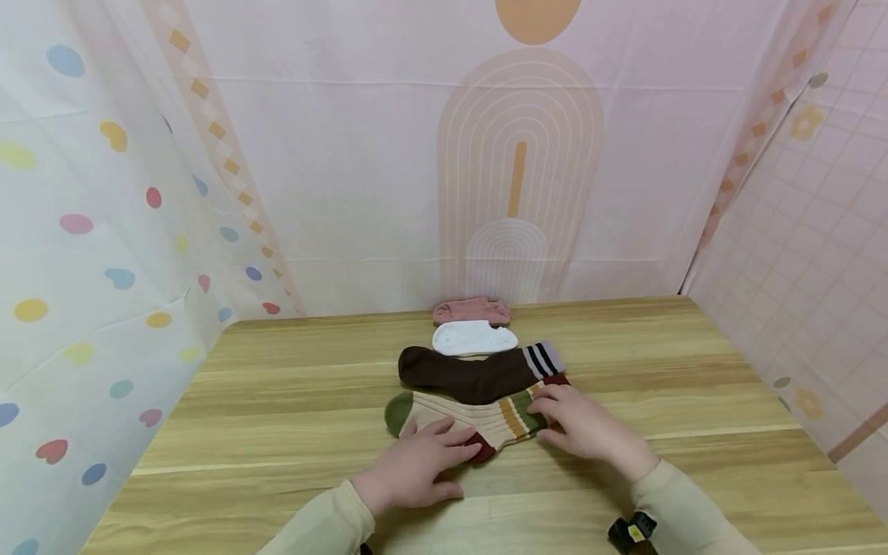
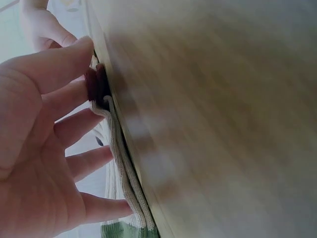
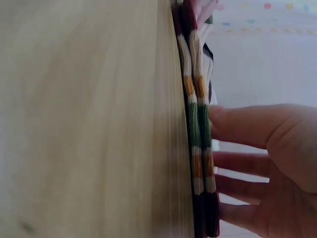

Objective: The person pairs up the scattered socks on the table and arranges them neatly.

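A pair of striped socks (image 1: 479, 420), cream with a green toe, a dark red heel and green and orange bands, lies flat and stacked on the table. My left hand (image 1: 419, 466) rests its spread fingers on the foot part near the heel. On the banded cuff, the fingers of my right hand (image 1: 590, 424) touch the top layer. In the left wrist view the left hand (image 2: 49, 148) has its fingertips against the sock edge. The right wrist view shows the right hand (image 3: 267, 168) with fingertips along the cuff (image 3: 203, 163), where two layers show.
Behind the striped pair lie dark brown socks (image 1: 472, 374) with a striped cuff, then white low socks (image 1: 474, 338) and pink low socks (image 1: 472, 311) in a row. The wooden table (image 1: 291, 401) meets patterned curtains (image 1: 347, 193) at the back and sides.
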### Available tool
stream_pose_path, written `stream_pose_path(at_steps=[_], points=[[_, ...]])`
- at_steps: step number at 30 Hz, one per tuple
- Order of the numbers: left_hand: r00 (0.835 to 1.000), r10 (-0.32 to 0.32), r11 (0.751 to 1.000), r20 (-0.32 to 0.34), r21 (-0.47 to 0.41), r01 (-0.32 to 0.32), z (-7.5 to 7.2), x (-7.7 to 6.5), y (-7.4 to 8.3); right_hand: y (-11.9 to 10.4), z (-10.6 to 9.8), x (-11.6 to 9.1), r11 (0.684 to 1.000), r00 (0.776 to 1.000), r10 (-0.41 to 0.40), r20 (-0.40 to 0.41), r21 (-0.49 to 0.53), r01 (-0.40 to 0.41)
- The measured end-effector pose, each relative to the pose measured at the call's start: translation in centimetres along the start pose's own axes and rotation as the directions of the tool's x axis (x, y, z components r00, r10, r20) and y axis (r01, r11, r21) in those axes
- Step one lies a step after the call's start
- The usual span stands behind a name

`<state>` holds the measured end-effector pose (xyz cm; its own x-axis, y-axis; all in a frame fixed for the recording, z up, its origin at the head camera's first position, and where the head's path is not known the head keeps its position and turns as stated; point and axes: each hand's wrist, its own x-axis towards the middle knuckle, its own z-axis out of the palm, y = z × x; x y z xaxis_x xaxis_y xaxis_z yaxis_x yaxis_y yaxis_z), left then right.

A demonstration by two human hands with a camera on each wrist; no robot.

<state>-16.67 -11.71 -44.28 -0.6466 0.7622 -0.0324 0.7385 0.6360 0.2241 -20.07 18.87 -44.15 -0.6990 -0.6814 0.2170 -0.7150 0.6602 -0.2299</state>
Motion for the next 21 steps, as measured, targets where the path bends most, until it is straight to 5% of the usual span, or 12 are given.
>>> stream_pose_path(at_steps=[15, 21], points=[[0.998, 0.062, 0.997, 0.023, -0.045, -0.061, -0.4, -0.2, -1.4, 0.5, -0.1, 0.3, 0.999, 1.000, 0.015, 0.010, 0.038, -0.015], [0.989, 0.119, 0.993, -0.088, -0.007, -0.121, -1.1, -0.6, -1.5, 0.4, -0.5, -0.4, 0.999, 1.000, 0.014, -0.013, 0.045, -0.013]])
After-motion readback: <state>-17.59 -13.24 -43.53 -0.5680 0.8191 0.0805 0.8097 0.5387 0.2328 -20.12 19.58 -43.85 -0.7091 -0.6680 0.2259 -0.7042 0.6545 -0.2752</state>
